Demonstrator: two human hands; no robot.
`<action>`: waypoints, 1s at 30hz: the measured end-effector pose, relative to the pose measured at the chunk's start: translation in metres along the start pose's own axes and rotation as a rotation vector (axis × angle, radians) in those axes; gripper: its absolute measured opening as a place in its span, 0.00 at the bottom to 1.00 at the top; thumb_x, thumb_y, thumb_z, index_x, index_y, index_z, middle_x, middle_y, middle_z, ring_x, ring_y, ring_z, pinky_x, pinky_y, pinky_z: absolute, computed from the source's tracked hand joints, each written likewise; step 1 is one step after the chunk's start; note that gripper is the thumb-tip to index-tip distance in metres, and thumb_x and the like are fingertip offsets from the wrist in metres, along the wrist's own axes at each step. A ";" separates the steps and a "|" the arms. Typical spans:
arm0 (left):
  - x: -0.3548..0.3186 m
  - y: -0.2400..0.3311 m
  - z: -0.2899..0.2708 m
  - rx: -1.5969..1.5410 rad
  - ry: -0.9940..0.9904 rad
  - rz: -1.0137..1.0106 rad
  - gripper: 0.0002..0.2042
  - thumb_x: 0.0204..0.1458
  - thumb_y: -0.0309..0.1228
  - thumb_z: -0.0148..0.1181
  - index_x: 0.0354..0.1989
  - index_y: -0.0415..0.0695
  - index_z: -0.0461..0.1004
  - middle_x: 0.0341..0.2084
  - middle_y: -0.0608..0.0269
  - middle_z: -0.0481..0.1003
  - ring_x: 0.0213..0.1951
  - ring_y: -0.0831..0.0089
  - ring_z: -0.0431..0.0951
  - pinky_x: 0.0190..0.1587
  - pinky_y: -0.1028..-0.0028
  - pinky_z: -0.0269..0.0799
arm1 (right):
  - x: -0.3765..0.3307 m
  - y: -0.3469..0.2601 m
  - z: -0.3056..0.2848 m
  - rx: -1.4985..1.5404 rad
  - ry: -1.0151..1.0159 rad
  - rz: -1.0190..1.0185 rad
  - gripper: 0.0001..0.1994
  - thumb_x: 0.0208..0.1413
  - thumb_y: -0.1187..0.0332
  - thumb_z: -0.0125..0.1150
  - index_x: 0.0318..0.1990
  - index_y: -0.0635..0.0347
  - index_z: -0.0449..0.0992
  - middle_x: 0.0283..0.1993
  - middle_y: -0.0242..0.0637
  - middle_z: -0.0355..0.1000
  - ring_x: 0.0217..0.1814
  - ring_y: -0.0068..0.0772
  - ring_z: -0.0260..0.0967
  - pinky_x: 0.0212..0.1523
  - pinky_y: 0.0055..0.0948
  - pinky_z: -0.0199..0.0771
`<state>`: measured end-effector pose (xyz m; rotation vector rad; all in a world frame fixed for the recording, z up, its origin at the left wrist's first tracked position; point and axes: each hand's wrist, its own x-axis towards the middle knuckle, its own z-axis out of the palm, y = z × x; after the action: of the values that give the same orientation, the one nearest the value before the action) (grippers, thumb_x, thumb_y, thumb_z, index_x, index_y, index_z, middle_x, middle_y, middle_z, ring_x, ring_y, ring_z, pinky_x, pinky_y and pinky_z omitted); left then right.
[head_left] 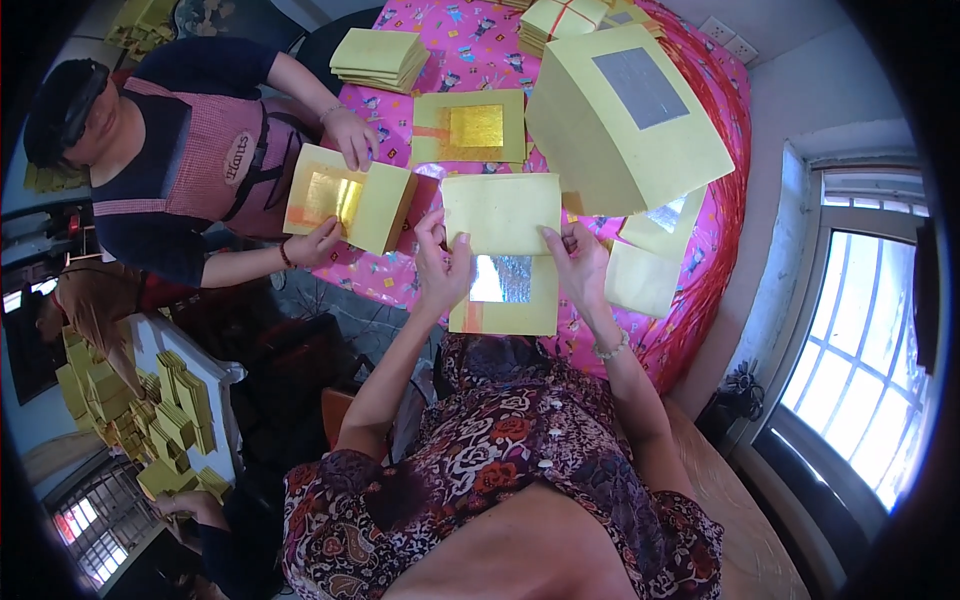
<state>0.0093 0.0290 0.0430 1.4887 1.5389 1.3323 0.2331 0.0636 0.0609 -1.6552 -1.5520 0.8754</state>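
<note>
In front of me, my left hand (440,268) and my right hand (578,262) pinch the two near corners of a plain yellow joss paper sheet (502,212), thumbs on top. Just under its near edge lies another joss paper sheet (505,318) with a silver foil square and an orange smear at its lower left. Whether the two are joined as one folded piece I cannot tell. Beyond my hands, a joss paper sheet with gold foil (476,126) rests on the table.
A tall joss paper stack (630,120) stands far right on the pink patterned tablecloth (470,45), beside red strands (728,200). At left a co-worker (190,160) holds a gold-foil stack (385,205). More paper bundles (180,400) cover another table; a barred window (855,350) is at right.
</note>
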 end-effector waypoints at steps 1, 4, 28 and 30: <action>0.000 -0.002 0.000 -0.001 0.000 -0.001 0.22 0.60 0.23 0.50 0.59 0.35 0.51 0.42 0.44 0.73 0.43 0.69 0.76 0.45 0.72 0.70 | 0.001 -0.001 -0.001 0.006 -0.004 0.007 0.17 0.54 0.58 0.70 0.29 0.65 0.76 0.24 0.41 0.75 0.25 0.34 0.73 0.28 0.33 0.74; 0.000 -0.012 0.003 0.035 0.001 0.005 0.21 0.60 0.23 0.50 0.59 0.36 0.52 0.42 0.44 0.74 0.42 0.70 0.75 0.43 0.73 0.70 | 0.003 -0.001 -0.001 0.029 -0.014 0.021 0.17 0.54 0.59 0.70 0.28 0.65 0.76 0.23 0.41 0.75 0.23 0.33 0.73 0.27 0.32 0.73; -0.009 -0.008 0.000 0.124 0.056 -0.066 0.15 0.58 0.29 0.56 0.52 0.39 0.66 0.24 0.59 0.68 0.23 0.69 0.69 0.25 0.68 0.64 | -0.002 0.003 0.001 0.010 -0.071 0.067 0.17 0.54 0.58 0.70 0.29 0.65 0.78 0.23 0.40 0.76 0.22 0.29 0.74 0.26 0.29 0.73; -0.013 -0.007 0.001 0.090 0.065 -0.051 0.15 0.58 0.28 0.56 0.52 0.39 0.66 0.26 0.59 0.68 0.24 0.70 0.69 0.25 0.69 0.64 | -0.006 0.004 -0.001 0.011 -0.073 0.067 0.17 0.54 0.58 0.70 0.29 0.65 0.78 0.22 0.39 0.76 0.22 0.28 0.73 0.26 0.29 0.73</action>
<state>0.0102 0.0178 0.0329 1.4633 1.6869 1.3095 0.2355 0.0570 0.0576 -1.6925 -1.5450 0.9874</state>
